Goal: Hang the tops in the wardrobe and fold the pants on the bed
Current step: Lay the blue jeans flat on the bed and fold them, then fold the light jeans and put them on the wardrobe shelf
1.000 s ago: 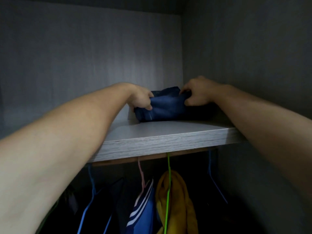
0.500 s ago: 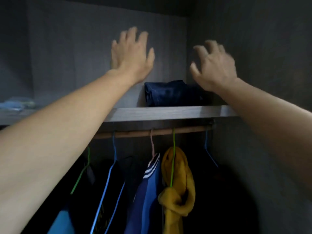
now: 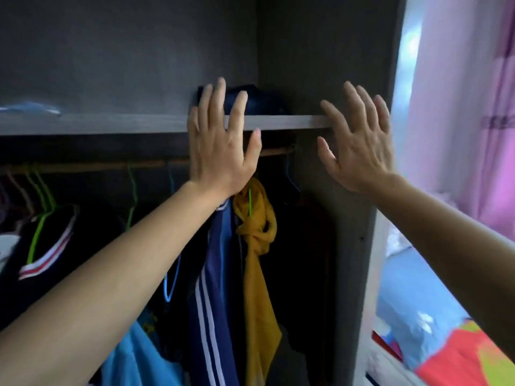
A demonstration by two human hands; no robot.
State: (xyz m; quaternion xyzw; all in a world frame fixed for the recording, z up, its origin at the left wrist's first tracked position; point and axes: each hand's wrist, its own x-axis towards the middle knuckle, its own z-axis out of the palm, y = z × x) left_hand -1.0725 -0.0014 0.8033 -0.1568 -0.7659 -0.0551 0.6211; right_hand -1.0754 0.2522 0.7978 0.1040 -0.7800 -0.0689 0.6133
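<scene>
With left hand (image 3: pixel 220 154) and right hand (image 3: pixel 361 146) held empty, fingers (image 3: pixel 218 107) spread, the folded navy pants (image 3: pixel 263 101) should be left undisturbed on the shelf (image 3: pixel 111 125).

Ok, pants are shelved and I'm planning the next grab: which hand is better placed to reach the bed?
Probably the right hand: open, empty, and nearest the bed, past the wardrobe wall. The left hand, also open, is in front of the hanging tops.
</scene>
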